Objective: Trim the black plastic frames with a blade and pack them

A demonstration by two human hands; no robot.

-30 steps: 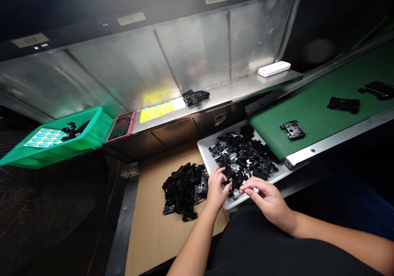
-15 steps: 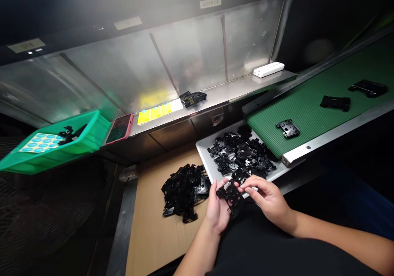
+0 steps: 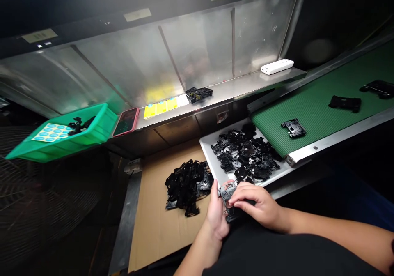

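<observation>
At the far left, a green bin [image 3: 92, 137] sits against the end of the metal shelf [image 3: 237, 90], holding a sheet of blue stickers [image 3: 49, 133] and some black pieces [image 3: 79, 126]. Its pointed left end juts past the shelf, above a wire fan guard [image 3: 43, 194]. Just beside the bin I see a red-edged phone [image 3: 126, 122], then a yellow sheet [image 3: 160, 108] and a black block [image 3: 199, 95]. Rightward from that block the shelf runs bare to a white box [image 3: 277, 66].

Below, the cardboard [image 3: 160, 243] gives me open room to the left of the dark pile [image 3: 186, 189] and in front of it; on its right the pile comes close to the white tray [image 3: 205, 150]. Loose parts [image 3: 246, 155] fill most of the tray, with the left rim mostly clear.

By the tray's near edge, the left hand [image 3: 217, 216] holds a dark part [image 3: 227, 193], thumb along its left side. The right hand [image 3: 260, 206] has its fingers drawn narrow over that part; whether they grip it I cannot tell.

Farther right, the green belt [image 3: 320, 126] carries three well-spaced pieces [image 3: 293, 128], leaving bare strips between them, and a metal rail [image 3: 338, 138] borders its near side.
</observation>
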